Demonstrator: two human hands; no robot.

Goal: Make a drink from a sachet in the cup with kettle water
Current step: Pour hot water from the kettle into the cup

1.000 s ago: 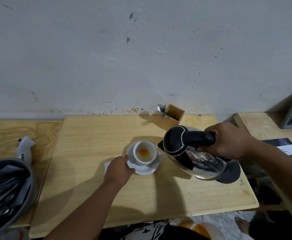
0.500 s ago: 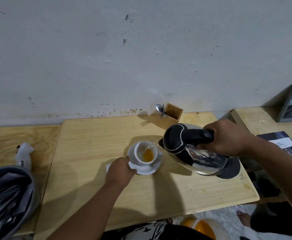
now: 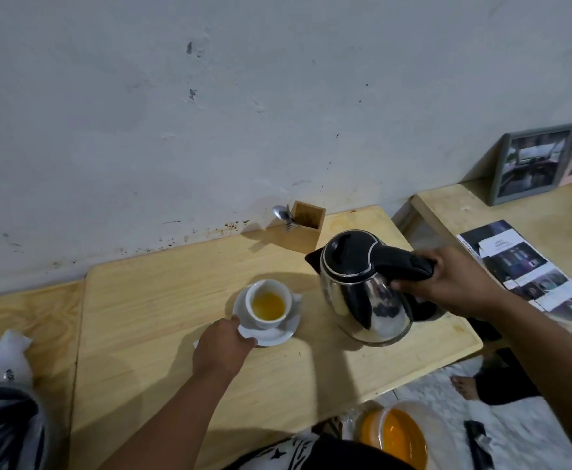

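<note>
On the wooden table (image 3: 182,300), the kettle (image 3: 366,293) stands near upright at three o'clock from the cup (image 3: 268,304), apart from it, the right hand (image 3: 460,283) wrapped round its black handle. The saucer (image 3: 271,330) is pinched at its seven o'clock rim by the left hand (image 3: 221,347). Orange liquid partly fills the cup, so pouring looks done; stirring likely remains, with a spoon (image 3: 282,213) waiting at twelve o'clock.

cup (image 3: 268,304) on saucer (image 3: 279,334) | kettle (image 3: 366,290) right of cup | holder (image 3: 306,231) behind kettle
</note>
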